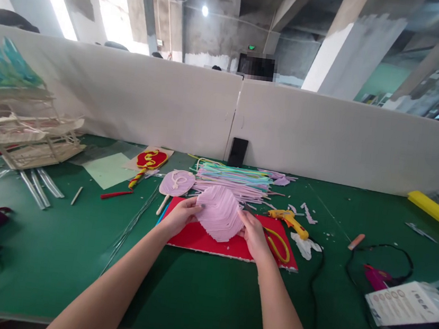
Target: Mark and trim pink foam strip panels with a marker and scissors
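Note:
A pale pink ribbed panel (219,215), roughly rounded and built of parallel strips, is held up between my two hands. My left hand (183,216) grips its left edge, thumb on the near face. At the right edge my right hand (253,232) pinches it too. Beneath lies a red board (209,246) with yellow-handled scissors (281,251) on its right part. A yellow glue gun (290,222) rests beside the board's right corner. Left of the panel is a pink fan-shaped piece (179,185) with a cream cord design and a stick handle. Behind are bundled pink and green strips (238,176).
A black phone (237,152) leans against the white partition (163,104). Left are a red-and-yellow fan piece (151,159), thin wires (131,228) and a tiered model (27,130). Right are a black cable (313,299), a white box (406,305) and a yellow bar (437,212).

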`<state>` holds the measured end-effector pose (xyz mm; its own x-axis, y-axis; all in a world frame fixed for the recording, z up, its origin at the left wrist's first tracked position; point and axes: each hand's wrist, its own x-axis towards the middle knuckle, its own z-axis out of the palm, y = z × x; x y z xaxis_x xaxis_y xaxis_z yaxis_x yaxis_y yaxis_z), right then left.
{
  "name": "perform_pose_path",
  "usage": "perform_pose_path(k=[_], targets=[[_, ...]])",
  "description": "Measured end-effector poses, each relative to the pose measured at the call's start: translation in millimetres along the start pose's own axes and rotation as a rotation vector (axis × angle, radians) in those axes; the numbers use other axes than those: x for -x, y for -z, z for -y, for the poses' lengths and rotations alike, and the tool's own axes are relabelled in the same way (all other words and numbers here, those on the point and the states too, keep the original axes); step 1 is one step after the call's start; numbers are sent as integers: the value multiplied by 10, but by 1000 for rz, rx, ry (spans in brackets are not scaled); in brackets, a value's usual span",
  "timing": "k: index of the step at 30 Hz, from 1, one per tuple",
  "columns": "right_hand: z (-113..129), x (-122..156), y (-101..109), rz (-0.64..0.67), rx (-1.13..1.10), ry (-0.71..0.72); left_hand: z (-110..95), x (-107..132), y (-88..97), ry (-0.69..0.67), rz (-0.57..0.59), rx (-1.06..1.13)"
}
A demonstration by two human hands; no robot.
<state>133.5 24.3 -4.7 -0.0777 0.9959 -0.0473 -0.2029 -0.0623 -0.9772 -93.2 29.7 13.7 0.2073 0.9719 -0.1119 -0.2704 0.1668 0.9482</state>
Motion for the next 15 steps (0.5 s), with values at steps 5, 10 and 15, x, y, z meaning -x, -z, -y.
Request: perform_pose_path(k=[5,10,15], targets=[[-18,9,-16,34,161,71,21,2,-6,-21,1,-43],[-4,21,-59,48,224,103,35,8,-34,-64,-13,-81],[44,87,-124,104,220,84,65,6,-43,-65,-45,-140]])
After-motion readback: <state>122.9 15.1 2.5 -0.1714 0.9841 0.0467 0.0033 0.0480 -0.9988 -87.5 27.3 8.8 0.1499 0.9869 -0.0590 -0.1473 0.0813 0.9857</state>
